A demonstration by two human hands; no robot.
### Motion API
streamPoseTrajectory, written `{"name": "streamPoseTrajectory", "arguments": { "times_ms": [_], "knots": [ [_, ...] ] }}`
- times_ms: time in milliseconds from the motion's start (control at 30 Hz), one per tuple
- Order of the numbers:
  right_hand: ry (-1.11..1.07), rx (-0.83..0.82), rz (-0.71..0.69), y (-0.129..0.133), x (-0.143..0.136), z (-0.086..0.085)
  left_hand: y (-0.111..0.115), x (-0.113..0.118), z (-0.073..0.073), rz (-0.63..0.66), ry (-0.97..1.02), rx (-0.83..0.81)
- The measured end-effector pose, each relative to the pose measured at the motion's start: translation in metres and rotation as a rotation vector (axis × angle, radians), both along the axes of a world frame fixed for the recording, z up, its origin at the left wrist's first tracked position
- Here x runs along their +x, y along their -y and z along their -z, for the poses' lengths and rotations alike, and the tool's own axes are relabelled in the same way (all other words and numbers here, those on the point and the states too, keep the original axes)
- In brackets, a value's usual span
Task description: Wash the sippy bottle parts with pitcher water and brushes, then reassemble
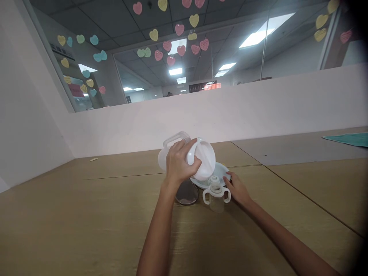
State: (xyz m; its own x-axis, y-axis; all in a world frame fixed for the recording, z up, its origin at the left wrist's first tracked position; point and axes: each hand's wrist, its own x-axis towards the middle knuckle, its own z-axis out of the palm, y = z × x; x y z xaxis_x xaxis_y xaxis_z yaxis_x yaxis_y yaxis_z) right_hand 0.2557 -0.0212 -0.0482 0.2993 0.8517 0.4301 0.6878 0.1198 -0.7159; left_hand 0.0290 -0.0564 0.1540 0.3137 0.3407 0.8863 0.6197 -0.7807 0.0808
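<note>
My left hand is wrapped round a translucent plastic pitcher with a white lid, held tilted above the table. Its clear handle sticks up behind my fingers. Below and right of the lid stands a clear baby bottle with two white side handles and an open top. My right hand grips the right rim of a pale blue dish behind the bottle. A small clear and white piece shows at the dish, partly hidden by the bottle's neck.
A dark round disc lies on the wooden table beneath the pitcher. A green cloth is at the far right. A small pale scrap lies at the back left. Behind the table stand a white wall and a window with heart-shaped notes.
</note>
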Motion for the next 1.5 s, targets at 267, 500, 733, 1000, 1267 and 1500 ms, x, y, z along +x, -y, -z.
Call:
{"name": "streamPoseTrajectory", "arguments": {
  "times_ms": [267,500,733,1000,1267,1500],
  "knots": [
    [-0.001,-0.014,-0.006,0.000,0.000,-0.001,-0.024,-0.013,0.000,0.240,0.706,-0.298],
    [0.002,-0.018,-0.009,0.000,-0.001,-0.002,-0.049,-0.043,0.001,0.243,1.298,-0.631],
    [0.029,-0.024,0.001,0.002,-0.002,-0.003,-0.070,-0.057,0.011,0.116,1.452,-0.473],
    [0.025,-0.035,-0.017,0.001,-0.002,-0.004,-0.072,-0.061,0.016,-0.064,1.513,-0.227],
    [0.036,-0.025,-0.010,-0.001,-0.001,-0.002,-0.080,-0.064,0.022,-0.075,1.553,-0.192],
    [0.028,-0.049,-0.004,0.001,-0.001,-0.002,-0.080,-0.069,0.022,-0.071,1.678,-0.232]
  ]
}}
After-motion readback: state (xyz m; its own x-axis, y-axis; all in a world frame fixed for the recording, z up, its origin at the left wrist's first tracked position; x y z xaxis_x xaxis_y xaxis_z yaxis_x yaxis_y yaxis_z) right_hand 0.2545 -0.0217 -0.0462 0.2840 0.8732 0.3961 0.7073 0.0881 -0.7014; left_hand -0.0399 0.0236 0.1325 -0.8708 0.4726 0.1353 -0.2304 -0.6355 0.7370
